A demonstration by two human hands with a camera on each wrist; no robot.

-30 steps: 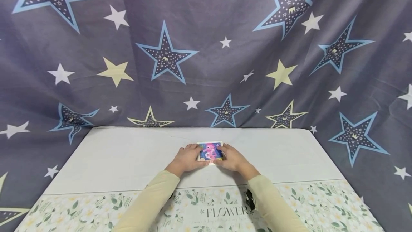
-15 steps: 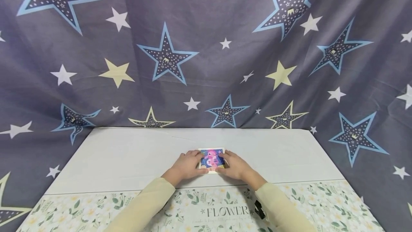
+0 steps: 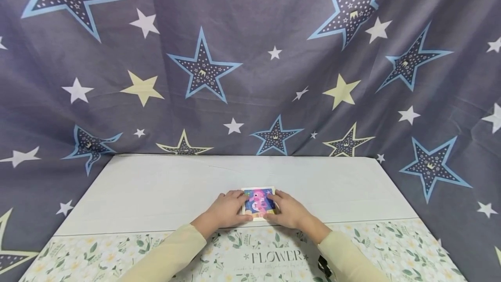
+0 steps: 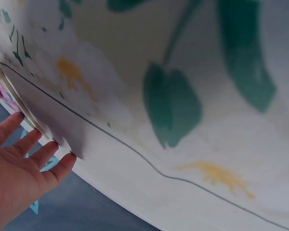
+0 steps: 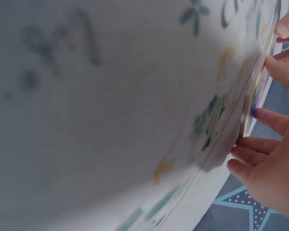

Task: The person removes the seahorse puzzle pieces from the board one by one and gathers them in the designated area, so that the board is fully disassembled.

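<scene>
A small square picture board (image 3: 259, 203) with a cream border and a pink seahorse on blue lies face up on the white part of the tabletop. My left hand (image 3: 228, 209) grips its left side, thumb at the near corner and index finger over the picture. On the opposite side my right hand (image 3: 291, 211) holds it the same way, with its thumb at the near edge. In the right wrist view the pale board edge (image 5: 248, 108) shows between the fingers. The left wrist view catches only a sliver of the board (image 4: 19, 101) beside the spread left fingertips.
The near part of the table carries a floral cover (image 3: 129, 251) printed with "FLOWER". A dark line separates it from the white surface (image 3: 164, 195). Behind and on both sides hangs a grey star-patterned cloth (image 3: 250, 86). A black item (image 3: 324, 266) sits by the right sleeve.
Both hands have drawn the picture board toward the body, so its near edge now lies close to the floral border. Their hold on its sides looks the same.
</scene>
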